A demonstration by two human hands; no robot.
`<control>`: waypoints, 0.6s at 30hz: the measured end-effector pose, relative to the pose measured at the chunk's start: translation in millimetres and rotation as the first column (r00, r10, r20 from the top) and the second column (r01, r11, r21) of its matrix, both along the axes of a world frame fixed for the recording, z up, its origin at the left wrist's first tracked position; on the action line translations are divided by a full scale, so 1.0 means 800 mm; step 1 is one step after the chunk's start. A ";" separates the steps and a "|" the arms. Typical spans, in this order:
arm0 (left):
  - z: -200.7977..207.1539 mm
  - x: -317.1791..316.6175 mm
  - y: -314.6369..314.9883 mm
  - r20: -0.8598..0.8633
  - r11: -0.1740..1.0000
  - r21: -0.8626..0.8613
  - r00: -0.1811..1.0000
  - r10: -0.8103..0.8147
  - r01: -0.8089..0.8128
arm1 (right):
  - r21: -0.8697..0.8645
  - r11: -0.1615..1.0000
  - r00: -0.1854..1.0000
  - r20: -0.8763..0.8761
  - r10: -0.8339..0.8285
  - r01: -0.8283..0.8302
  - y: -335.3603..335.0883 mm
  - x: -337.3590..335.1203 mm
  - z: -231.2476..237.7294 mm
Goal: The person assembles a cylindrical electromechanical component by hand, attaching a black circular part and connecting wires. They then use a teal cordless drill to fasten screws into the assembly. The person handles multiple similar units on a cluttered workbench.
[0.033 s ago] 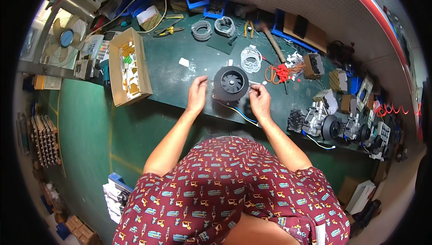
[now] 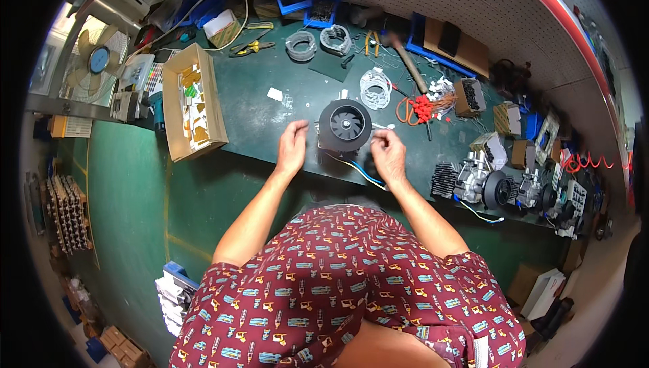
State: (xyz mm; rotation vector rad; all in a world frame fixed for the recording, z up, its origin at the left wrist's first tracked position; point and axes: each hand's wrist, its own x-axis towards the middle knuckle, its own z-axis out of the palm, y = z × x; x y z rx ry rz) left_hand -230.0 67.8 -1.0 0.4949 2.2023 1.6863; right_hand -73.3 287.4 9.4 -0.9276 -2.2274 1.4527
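Observation:
A black round blower fan [image 2: 346,125] with a bladed wheel in its middle stands upright at the front of the green workbench, its wheel facing up. Blue, white and yellowish wires [image 2: 365,173] trail from its underside over the bench edge. My left hand [image 2: 292,150] is just left of the fan, apart from it, fingers loosely stretched and nothing seen in them. At the fan's right side, my right hand [image 2: 389,156] has thumb and fingertips pressed together. What they pinch, if anything, is too small to make out. A small white piece [image 2: 385,127] shows just beyond those fingertips.
An open cardboard box [image 2: 215,112] of small parts stands left. Behind lie pliers [image 2: 253,48], coiled grey wire [image 2: 301,46], a white cable coil [image 2: 376,89] and a hammer [image 2: 410,64]. Red caps [image 2: 424,108] sit right, with similar motor assemblies [image 2: 473,182] along the right front edge.
My left hand has drawn slightly back from the fan. My right hand and the fan stay nearly where they were.

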 end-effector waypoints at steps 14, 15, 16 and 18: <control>0.040 0.019 -0.009 -0.314 0.816 -0.526 0.838 -0.446 0.238 | 0.379 0.875 0.953 0.090 0.289 -0.301 -0.026 0.016 0.010; 0.042 0.019 -0.011 -0.304 0.814 -0.523 0.837 -0.455 0.253 | 0.408 0.858 0.949 0.168 0.266 -0.312 -0.028 0.015 0.011; 0.047 0.021 -0.006 -0.315 0.819 -0.513 0.831 -0.458 0.257 | 0.404 0.863 0.951 0.186 0.246 -0.302 -0.029 0.015 0.009; 0.052 0.021 -0.005 -0.344 0.833 -0.494 0.823 -0.452 0.251 | 0.410 0.860 0.949 0.208 0.237 -0.305 -0.030 0.012 0.014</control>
